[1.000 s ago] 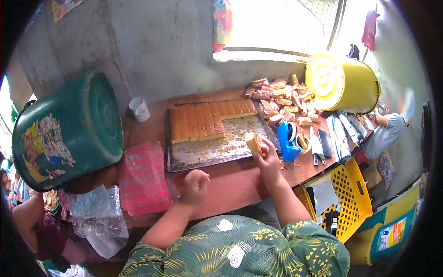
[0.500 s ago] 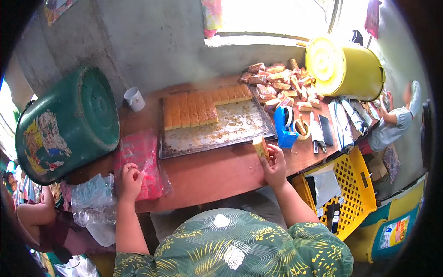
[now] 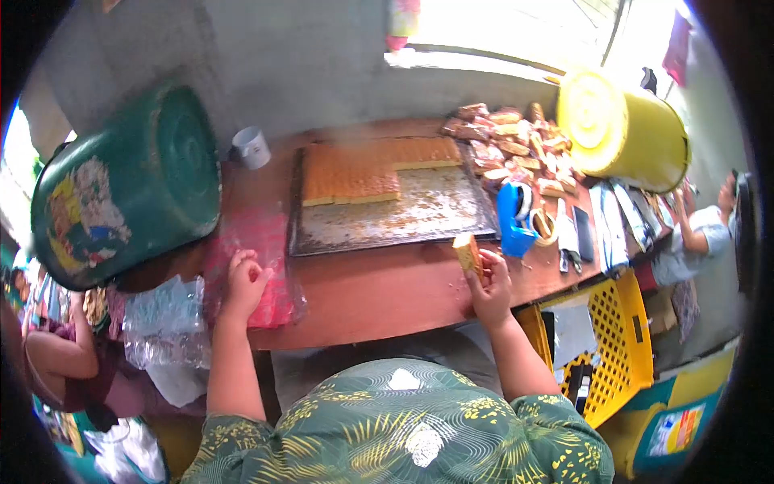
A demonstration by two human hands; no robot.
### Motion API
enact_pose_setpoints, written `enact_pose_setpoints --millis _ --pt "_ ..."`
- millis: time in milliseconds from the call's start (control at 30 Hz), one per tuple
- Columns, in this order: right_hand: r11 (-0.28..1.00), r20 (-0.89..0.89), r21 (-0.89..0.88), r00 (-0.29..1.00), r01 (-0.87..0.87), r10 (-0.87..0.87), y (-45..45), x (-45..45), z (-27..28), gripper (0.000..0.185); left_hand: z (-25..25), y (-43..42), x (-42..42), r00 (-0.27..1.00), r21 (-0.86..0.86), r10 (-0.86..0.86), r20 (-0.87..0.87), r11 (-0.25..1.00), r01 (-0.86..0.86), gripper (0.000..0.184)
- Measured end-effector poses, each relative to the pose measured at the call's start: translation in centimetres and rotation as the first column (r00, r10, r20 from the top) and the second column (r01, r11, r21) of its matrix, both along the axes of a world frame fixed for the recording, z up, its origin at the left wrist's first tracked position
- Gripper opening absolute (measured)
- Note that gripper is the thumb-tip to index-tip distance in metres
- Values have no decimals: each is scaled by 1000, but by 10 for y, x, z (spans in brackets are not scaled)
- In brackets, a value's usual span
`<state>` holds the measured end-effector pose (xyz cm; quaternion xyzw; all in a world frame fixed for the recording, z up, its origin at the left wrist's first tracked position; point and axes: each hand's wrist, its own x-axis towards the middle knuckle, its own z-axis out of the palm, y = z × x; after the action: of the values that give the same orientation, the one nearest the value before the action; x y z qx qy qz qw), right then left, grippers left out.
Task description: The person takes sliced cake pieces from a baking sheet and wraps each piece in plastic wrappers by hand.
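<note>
In my right hand [image 3: 490,289] is a slice of sponge cake [image 3: 468,253], held up between thumb and fingers in front of the tray. My left hand [image 3: 246,284] is over a stack of red printed plastic bags [image 3: 270,298], its fingers curled in a pinch; whatever lies between the fingertips is too small to make out. Rows of cut golden cake [image 3: 351,177] fill the back and left of the dark baking tray [image 3: 387,234]. The tray's front and right show bare, crumb-stained metal.
Wrapped cake slices [image 3: 516,145] lie piled behind a blue tape dispenser [image 3: 513,222]. Right of it are a knife [image 3: 567,238] and a phone [image 3: 582,234]. A green barrel [image 3: 129,194], white mug [image 3: 251,148], yellow bucket [image 3: 621,129] and yellow crate [image 3: 621,347] surround the table. Another person [image 3: 697,238] is at right.
The view has shifted a little, moving the table contents right in the frame. My right hand still holds the cake slice; my left hand stays over the red bags, fingers curled.
</note>
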<state>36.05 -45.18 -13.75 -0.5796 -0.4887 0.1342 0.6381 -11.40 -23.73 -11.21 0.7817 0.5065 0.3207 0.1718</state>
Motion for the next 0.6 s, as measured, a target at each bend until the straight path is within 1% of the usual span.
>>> enact_pose_setpoints --millis 67,100,133,167,200,233,267,300,333,367,400,433,467,500,533,567,600 --pt "999 73 -20 997 32 -31 -1 4 -1 45 -6 10 -11 999 -28 8 40 1000 -7 18" --pt "998 -14 -62 1000 4 -5 -4 -1 9 44 -4 11 -11 997 -56 1 74 998 3 18" --pt "998 -32 -69 999 2 -4 -5 -3 10 44 5 7 -6 994 -83 -7 107 996 16 17" --pt "997 -50 -73 999 2 -6 -5 -3 10 44 17 -1 -5 995 -112 14 102 994 -3 17" --pt "997 -65 -76 998 6 -11 -4 -1 9 44 17 4 -11 994 -147 -18 110 989 34 18" --pt "996 76 -67 996 54 -49 -2 2 7 44 14 10 -18 991 -183 -53 120 980 74 18" --pt "997 47 -63 998 40 -38 -1 2 5 44 11 16 -22 987 -221 -90 134 968 119 18" --pt "998 17 -62 999 31 -30 -1 0 8 45 10 23 -24 957 -290 27 288 955 60 18" --pt "998 -14 -60 1000 26 -27 -2 -1 10 45 12 33 -25 894 -364 148 423 931 18 19" --pt "997 12 -62 999 36 -35 -2 0 7 45 13 39 -25 802 -441 269 534 897 -7 20" --pt "998 -6 -59 1000 29 -29 -1 -1 8 45 32 25 -10 796 -360 235 558 933 -23 21" --pt "998 -25 -58 999 24 -26 0 -3 10 45 70 -5 25 792 -278 197 578 960 -36 23" --pt "998 -42 -58 999 20 -22 -2 -4 11 44 89 -28 60 786 -197 159 597 979 -48 24" --pt "998 24 -44 999 41 -40 -1 0 4 45 84 -42 88 790 -159 30 613 984 86 24" --pt "998 19 -42 999 37 -37 -1 0 4 45 78 -59 112 774 -115 -99 625 969 218 23" --pt "999 13 -39 999 34 -33 -1 -1 5 45 59 -68 134 812 32 -298 502 945 326 22" --pt "999 8 -38 1000 28 -28 -2 -1 5 46 45 -73 151 816 179 -506 280 863 473 30"
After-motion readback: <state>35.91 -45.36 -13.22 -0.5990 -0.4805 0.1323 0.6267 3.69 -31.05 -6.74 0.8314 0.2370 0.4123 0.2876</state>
